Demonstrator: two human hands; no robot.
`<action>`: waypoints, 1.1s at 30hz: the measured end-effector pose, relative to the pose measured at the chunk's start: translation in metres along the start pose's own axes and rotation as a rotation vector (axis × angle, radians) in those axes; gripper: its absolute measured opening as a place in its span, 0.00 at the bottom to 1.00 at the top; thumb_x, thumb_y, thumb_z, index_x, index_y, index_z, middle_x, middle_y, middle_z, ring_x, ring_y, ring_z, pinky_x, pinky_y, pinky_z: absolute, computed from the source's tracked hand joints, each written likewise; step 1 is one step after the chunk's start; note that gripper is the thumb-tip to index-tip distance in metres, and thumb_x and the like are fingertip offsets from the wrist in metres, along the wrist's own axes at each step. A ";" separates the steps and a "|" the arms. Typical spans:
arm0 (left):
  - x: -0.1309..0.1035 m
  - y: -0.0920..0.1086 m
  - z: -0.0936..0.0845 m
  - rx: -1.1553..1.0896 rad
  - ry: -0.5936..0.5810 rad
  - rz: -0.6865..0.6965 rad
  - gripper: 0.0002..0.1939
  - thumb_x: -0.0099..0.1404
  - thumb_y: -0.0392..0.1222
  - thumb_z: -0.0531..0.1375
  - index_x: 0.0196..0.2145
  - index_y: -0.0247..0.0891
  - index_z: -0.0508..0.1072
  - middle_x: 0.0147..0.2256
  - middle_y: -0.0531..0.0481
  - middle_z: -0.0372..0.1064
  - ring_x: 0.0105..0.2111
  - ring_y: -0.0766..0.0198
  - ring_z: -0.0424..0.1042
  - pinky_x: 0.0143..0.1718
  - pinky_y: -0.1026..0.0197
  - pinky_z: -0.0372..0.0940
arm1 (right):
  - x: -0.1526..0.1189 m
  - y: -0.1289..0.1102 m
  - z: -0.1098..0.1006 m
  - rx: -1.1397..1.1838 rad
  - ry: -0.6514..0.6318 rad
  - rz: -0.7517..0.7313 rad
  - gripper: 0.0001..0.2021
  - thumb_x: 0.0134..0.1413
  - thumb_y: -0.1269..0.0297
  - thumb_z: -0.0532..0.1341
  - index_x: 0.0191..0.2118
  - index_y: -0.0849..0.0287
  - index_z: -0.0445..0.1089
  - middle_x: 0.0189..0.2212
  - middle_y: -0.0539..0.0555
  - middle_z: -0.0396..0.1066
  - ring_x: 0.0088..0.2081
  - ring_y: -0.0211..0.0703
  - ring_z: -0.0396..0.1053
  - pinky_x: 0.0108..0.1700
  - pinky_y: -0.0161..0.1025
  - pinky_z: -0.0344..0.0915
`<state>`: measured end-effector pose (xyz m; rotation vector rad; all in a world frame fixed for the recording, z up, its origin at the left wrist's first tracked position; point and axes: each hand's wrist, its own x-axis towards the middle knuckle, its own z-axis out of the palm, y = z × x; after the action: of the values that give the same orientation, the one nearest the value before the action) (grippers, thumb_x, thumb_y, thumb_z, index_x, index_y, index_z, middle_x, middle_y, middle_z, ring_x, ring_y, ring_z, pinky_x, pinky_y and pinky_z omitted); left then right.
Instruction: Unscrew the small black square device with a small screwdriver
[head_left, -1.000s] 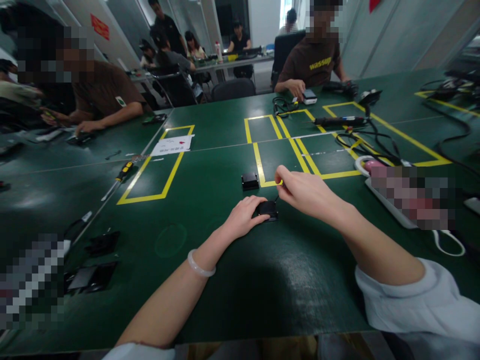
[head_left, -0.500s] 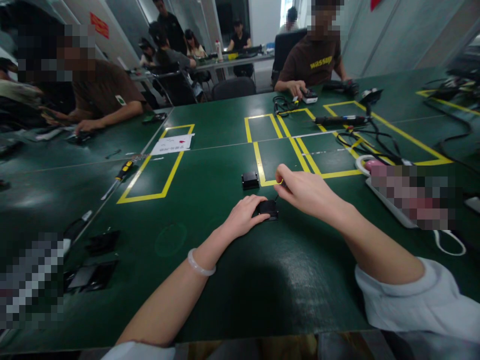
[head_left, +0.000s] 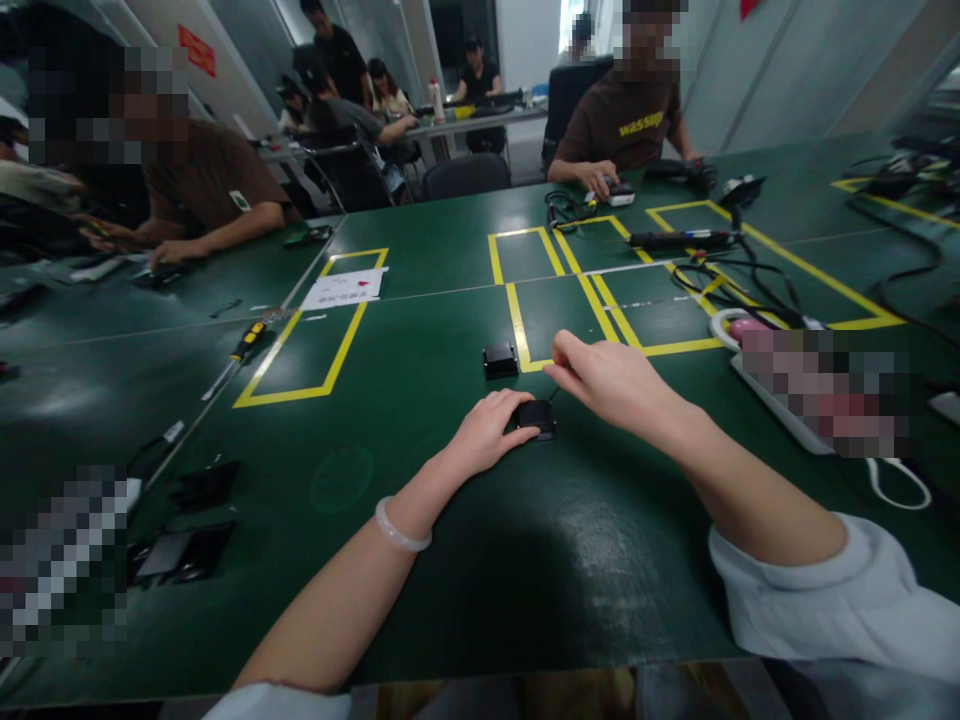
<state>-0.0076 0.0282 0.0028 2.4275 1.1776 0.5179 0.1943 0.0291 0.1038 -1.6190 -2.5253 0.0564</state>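
Note:
My left hand [head_left: 489,430] is closed on a small black rectangular part [head_left: 538,415], pressing it flat on the green table [head_left: 450,620]; the thumb is at its near side and the fingers lie over its left end. At the right end of that part, my right hand [head_left: 604,372] pinches a thin dark tool [head_left: 554,395]. Its tip slants down to the part's far right corner, while its upper portion is hidden by the fingers. Just beyond my left hand lies a second, similar black part [head_left: 500,360], which neither hand touches.
Yellow tape outlines [head_left: 525,340] mark the table ahead. A corded electric screwdriver [head_left: 679,241] lies at right, beyond a blurred-out phone-like item [head_left: 817,390]. At left are a yellow-black screwdriver [head_left: 249,342], a white paper [head_left: 345,289] and black parts [head_left: 184,552]. Co-workers sit across.
The fingertips of my right hand have shifted very slightly. My left hand and both black parts stay in place.

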 end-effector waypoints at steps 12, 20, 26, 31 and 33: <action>0.000 -0.002 0.002 0.009 0.002 0.007 0.19 0.67 0.51 0.57 0.51 0.39 0.65 0.46 0.45 0.67 0.46 0.54 0.66 0.47 0.53 0.63 | 0.001 0.004 0.005 -0.036 0.041 -0.018 0.11 0.63 0.58 0.47 0.43 0.57 0.60 0.30 0.54 0.73 0.31 0.46 0.70 0.27 0.37 0.47; 0.000 -0.002 0.002 0.014 -0.001 0.010 0.19 0.67 0.51 0.57 0.51 0.39 0.65 0.46 0.45 0.67 0.46 0.54 0.66 0.48 0.53 0.62 | 0.000 0.003 0.002 -0.015 0.026 -0.051 0.11 0.62 0.63 0.47 0.47 0.59 0.58 0.33 0.54 0.74 0.31 0.46 0.71 0.27 0.37 0.48; 0.000 -0.002 0.001 0.018 0.002 0.011 0.19 0.67 0.51 0.57 0.51 0.39 0.65 0.46 0.45 0.67 0.46 0.54 0.66 0.48 0.53 0.63 | 0.001 0.002 0.001 -0.051 0.002 -0.038 0.12 0.64 0.57 0.46 0.43 0.57 0.61 0.31 0.55 0.74 0.32 0.47 0.71 0.28 0.37 0.47; 0.000 -0.001 0.001 0.016 0.000 0.006 0.19 0.67 0.51 0.57 0.51 0.39 0.65 0.46 0.45 0.67 0.47 0.53 0.66 0.48 0.53 0.63 | 0.000 0.004 0.000 -0.023 -0.008 -0.054 0.11 0.65 0.61 0.46 0.45 0.58 0.60 0.32 0.54 0.74 0.32 0.45 0.71 0.28 0.37 0.48; 0.000 0.000 0.000 0.012 -0.004 0.006 0.19 0.67 0.50 0.57 0.51 0.39 0.65 0.46 0.45 0.67 0.47 0.54 0.66 0.48 0.53 0.63 | -0.001 0.004 0.000 0.001 -0.003 -0.065 0.10 0.64 0.62 0.46 0.46 0.58 0.59 0.33 0.54 0.74 0.32 0.45 0.71 0.28 0.37 0.48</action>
<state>-0.0075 0.0287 0.0024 2.4415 1.1761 0.5090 0.1983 0.0301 0.1034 -1.5365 -2.5778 0.0530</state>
